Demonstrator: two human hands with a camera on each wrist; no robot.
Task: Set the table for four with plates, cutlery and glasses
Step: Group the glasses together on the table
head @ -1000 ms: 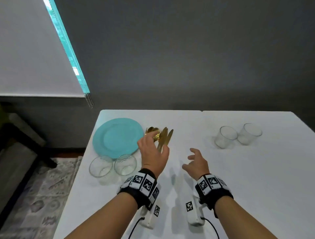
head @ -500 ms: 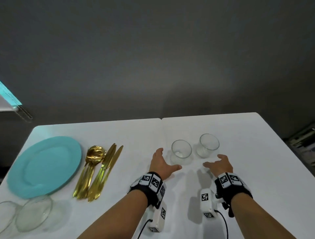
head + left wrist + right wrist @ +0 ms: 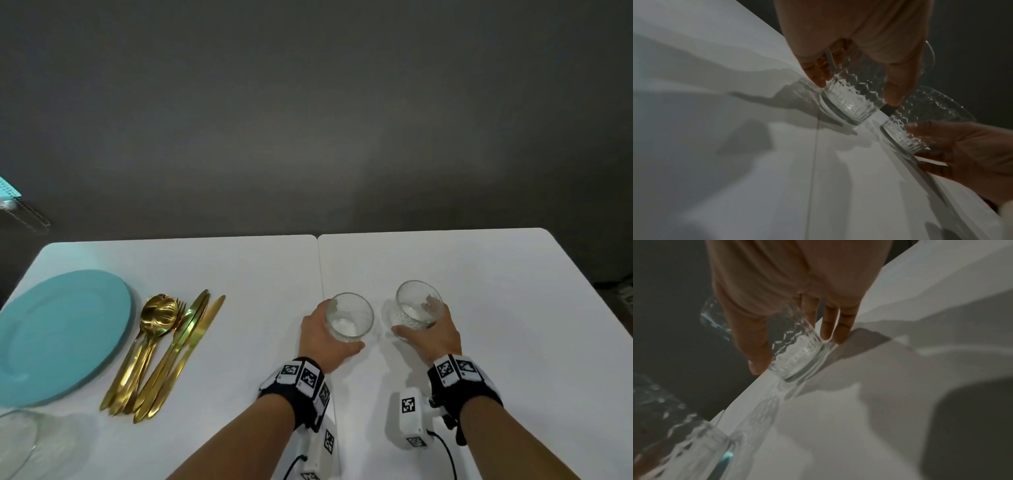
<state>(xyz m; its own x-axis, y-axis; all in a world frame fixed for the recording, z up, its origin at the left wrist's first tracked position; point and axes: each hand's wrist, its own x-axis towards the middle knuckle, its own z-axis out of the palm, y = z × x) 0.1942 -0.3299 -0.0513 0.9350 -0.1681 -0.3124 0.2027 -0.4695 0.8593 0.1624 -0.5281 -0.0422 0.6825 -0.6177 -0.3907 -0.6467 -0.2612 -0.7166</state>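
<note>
While the head view shows the left hand wrapped round one glass and the right hand round a second glass on the white table, only the wrist views show their cut pattern and the bases touching the tabletop. Far left lie a blue plate and gold cutlery.

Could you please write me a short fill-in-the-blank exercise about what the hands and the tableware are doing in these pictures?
1. The left hand grips a clear ____.
2. The right hand grips the right glass, so ____ glasses are held in all.
3. The gold cutlery lies to the right of the ____ plate.
4. All of it rests on a ____ table.

Missing words: glass; two; turquoise; white
</note>
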